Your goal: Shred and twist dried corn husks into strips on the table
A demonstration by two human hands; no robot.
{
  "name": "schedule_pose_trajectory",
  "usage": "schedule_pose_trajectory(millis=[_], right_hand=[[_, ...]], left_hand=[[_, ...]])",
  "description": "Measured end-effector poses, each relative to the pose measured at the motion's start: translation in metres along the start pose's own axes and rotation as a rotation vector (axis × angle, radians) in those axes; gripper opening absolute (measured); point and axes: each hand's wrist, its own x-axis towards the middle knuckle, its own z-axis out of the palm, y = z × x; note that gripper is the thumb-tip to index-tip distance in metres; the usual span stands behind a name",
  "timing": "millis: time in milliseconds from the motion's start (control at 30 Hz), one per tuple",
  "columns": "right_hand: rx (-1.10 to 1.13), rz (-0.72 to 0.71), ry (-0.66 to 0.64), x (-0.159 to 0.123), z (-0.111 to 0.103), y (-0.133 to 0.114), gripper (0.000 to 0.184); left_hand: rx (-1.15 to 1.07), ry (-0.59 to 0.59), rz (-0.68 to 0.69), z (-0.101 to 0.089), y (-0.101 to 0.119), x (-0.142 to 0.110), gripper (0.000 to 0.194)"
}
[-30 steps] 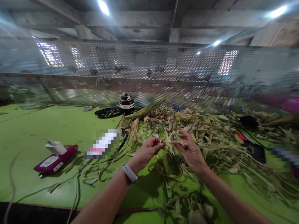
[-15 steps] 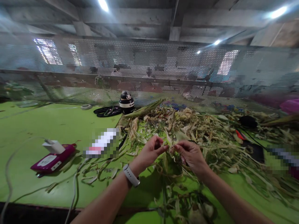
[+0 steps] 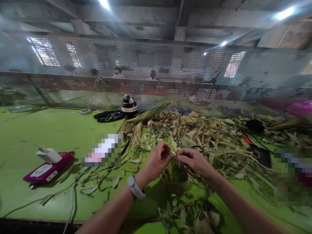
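My left hand, with a pale smartwatch band on its wrist, pinches a small pale strip of dried corn husk. From the other side, the fingertips of my right hand close on the same strip, nearly touching those of the left. Just behind the right hand lie what look like dark-handled scissors. A large heap of dried corn husks spreads beyond both hands. Shorter husk scraps lie nearer to me, below the hands. Fine detail of the held strip is too small to make out.
To the left, a purple power strip carries a white plug, with a cable trailing over the green table. A black bottle stands at the back before a perforated metal screen. A blurred-out phone-like object lies left of the hands.
My right hand has shifted slightly left and its fingers have drawn closer to my left hand's. The dark handles behind it show more. The whole view has shifted a little.
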Motion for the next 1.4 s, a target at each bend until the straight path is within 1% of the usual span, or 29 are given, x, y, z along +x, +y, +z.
schedule_pose_trajectory(millis=[167, 300, 467, 700, 800, 967, 1133, 1233, 1300, 1400], right_hand=[[-0.001, 0.031, 0.061, 0.001, 0.001, 0.002, 0.017], [0.01, 0.058, 0.065, 0.002, 0.002, 0.002, 0.013], [-0.001, 0.044, 0.138, 0.003, 0.003, 0.003, 0.01], [-0.069, -0.012, 0.114, 0.005, 0.003, 0.01, 0.012], [-0.05, -0.016, 0.135, 0.005, 0.003, 0.01, 0.014], [0.014, -0.031, 0.145, 0.006, 0.004, 0.012, 0.018], [-0.021, -0.011, 0.178, 0.004, 0.007, 0.013, 0.016], [0.011, -0.009, 0.134, 0.001, 0.007, 0.007, 0.013], [0.087, 0.002, 0.107, 0.0, 0.006, 0.003, 0.019], [0.152, -0.01, 0.149, 0.0, 0.006, 0.0, 0.031]], left_hand=[[0.026, 0.003, -0.007, 0.002, -0.002, 0.0, 0.016], [-0.006, -0.007, -0.013, 0.004, -0.003, 0.0, 0.016], [0.044, 0.013, 0.009, 0.003, -0.004, 0.0, 0.016], [0.114, -0.051, 0.047, 0.001, -0.001, -0.001, 0.019], [0.167, -0.08, 0.074, 0.0, -0.002, -0.001, 0.018], [0.27, -0.093, 0.116, -0.001, -0.002, -0.002, 0.016], [0.361, -0.146, 0.107, 0.001, 0.001, -0.003, 0.016], [0.356, -0.156, 0.107, 0.001, 0.002, -0.003, 0.017], [0.309, -0.139, 0.103, -0.001, 0.001, -0.003, 0.017], [0.266, -0.12, 0.089, -0.002, -0.001, -0.002, 0.017]])
